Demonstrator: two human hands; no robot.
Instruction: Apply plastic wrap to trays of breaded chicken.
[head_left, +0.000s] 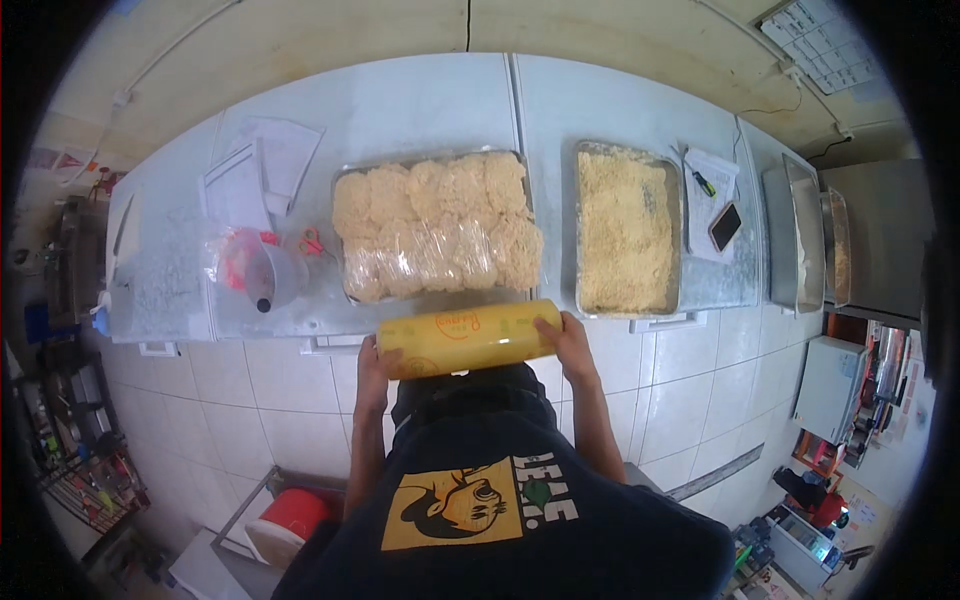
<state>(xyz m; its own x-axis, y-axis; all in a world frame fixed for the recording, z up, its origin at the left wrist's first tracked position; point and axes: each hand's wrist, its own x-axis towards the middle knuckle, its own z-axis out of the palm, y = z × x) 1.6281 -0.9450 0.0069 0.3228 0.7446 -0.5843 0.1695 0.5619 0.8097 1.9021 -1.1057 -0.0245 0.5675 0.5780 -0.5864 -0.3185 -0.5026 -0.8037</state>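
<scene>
A thick roll of yellowish cling film (469, 339) lies crosswise in front of my body, near the table's front edge. My left hand (377, 364) grips its left end, and my right hand (562, 341) holds the right end. Just beyond the roll, a metal tray (337, 184) is heaped with pale breaded pieces (439, 195) in two rows. Clear film (450, 251) glistens over the near row, while part of the far row looks less shiny. Whether the film over the tray joins the roll, I cannot tell.
On the right stands a tray of yellowish crumbs (626, 232), beside a smartphone (724, 226) and a screwdriver (703, 184) on papers. Leftward are scissors (310, 242), a translucent jug (274, 274) and paper sheets (281, 161). A red bucket (296, 514) is behind me; a person (814, 499) stands far right.
</scene>
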